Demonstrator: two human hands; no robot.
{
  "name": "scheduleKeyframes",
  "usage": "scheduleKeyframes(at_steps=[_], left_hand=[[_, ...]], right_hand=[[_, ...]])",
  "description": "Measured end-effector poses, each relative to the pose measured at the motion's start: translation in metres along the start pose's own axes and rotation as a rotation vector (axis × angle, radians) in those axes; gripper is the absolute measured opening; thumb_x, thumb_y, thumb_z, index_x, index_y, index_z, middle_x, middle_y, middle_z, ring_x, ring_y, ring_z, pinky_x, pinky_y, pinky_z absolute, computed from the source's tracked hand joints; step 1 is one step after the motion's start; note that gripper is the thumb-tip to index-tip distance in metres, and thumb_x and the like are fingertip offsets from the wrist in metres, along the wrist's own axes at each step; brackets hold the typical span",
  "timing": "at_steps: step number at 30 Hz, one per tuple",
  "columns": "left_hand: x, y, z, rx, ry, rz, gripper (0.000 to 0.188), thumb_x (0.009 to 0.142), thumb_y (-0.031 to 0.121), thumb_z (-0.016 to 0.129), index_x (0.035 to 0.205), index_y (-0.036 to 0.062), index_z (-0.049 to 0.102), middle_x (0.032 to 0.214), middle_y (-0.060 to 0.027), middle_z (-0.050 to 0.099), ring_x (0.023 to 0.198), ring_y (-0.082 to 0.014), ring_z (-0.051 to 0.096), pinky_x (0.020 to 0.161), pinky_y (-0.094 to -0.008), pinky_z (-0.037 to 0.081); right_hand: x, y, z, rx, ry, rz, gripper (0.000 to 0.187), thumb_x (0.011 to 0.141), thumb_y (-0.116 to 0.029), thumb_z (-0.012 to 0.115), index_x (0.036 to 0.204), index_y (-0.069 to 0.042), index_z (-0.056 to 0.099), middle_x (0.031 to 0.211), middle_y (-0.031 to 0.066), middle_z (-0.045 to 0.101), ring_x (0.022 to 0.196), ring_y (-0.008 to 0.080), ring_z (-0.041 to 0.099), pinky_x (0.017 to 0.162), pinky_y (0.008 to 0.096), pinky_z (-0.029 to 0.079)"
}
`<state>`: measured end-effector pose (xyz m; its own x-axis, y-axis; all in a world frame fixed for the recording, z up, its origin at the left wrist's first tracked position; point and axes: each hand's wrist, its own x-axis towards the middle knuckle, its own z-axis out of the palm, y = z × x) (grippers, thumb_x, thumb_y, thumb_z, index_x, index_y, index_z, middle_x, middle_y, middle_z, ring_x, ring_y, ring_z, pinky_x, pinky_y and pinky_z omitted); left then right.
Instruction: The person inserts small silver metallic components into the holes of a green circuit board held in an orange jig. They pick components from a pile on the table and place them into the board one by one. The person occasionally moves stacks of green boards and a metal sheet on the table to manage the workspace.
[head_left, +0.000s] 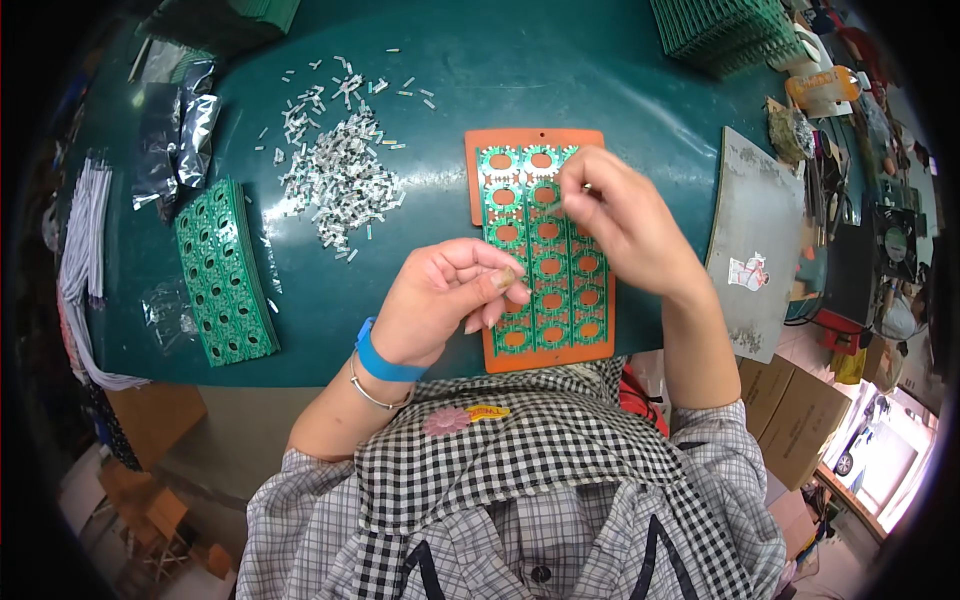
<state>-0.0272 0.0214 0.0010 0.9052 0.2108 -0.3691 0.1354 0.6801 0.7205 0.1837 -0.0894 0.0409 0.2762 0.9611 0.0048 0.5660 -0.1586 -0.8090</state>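
A green circuit board panel (pixel 527 262) with rows of oval openings lies on an orange plate (pixel 550 362) in front of me. My left hand (pixel 450 288) is over the panel's left edge, its thumb and forefinger pressed together. Anything between them is too small to make out. Above the panel's upper right part is my right hand (pixel 625 215), closed in a pinch, and what it may hold is hidden. Left of the plate, small whitish and dark strip-like pieces (pixel 345 185) lie in a loose heap.
At the left are a stack of green panels (pixel 225 275), shiny dark bags (pixel 180 140) and a bundle of white wires (pixel 85 230). More green panels (pixel 725 35) are stacked at the far right. A grey board (pixel 745 300) lies along the table's right side.
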Motion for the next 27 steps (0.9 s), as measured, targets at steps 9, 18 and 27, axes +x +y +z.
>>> scheduleKeyframes(at_steps=[9,18,27], left_hand=[[0.0,-0.003,-0.008,-0.039,0.003,0.043,0.01,0.098,0.009,0.058,0.105,0.0034,0.062,0.094,-0.0076,0.071,0.067,-0.0049,0.056,0.054,-0.0178,0.041],[0.0,-0.003,-0.009,-0.054,0.004,0.035,0.009,0.098,0.01,0.058,0.104,0.0041,0.062,0.092,-0.0067,0.071,0.066,-0.0045,0.055,0.054,-0.0174,0.04],[0.001,-0.007,-0.007,-0.046,0.017,0.043,0.013,0.098,0.014,0.06,0.103,0.0024,0.063,0.091,-0.0089,0.068,0.064,-0.0059,0.051,0.051,-0.0179,0.034]], right_hand=[[0.013,0.019,0.015,-0.406,0.082,0.105,0.012,0.092,-0.011,0.058,0.092,0.001,0.057,0.093,0.0197,0.065,0.089,0.0397,0.063,0.076,0.0493,0.05],[0.015,0.019,0.015,-0.433,0.084,0.092,0.014,0.091,-0.012,0.059,0.095,0.002,0.058,0.096,0.0198,0.065,0.091,0.0401,0.063,0.077,0.0496,0.051],[0.016,0.025,0.019,-0.453,0.105,0.048,0.014,0.09,-0.013,0.061,0.096,0.0,0.06,0.099,0.0159,0.065,0.091,0.0365,0.064,0.078,0.0473,0.052]])
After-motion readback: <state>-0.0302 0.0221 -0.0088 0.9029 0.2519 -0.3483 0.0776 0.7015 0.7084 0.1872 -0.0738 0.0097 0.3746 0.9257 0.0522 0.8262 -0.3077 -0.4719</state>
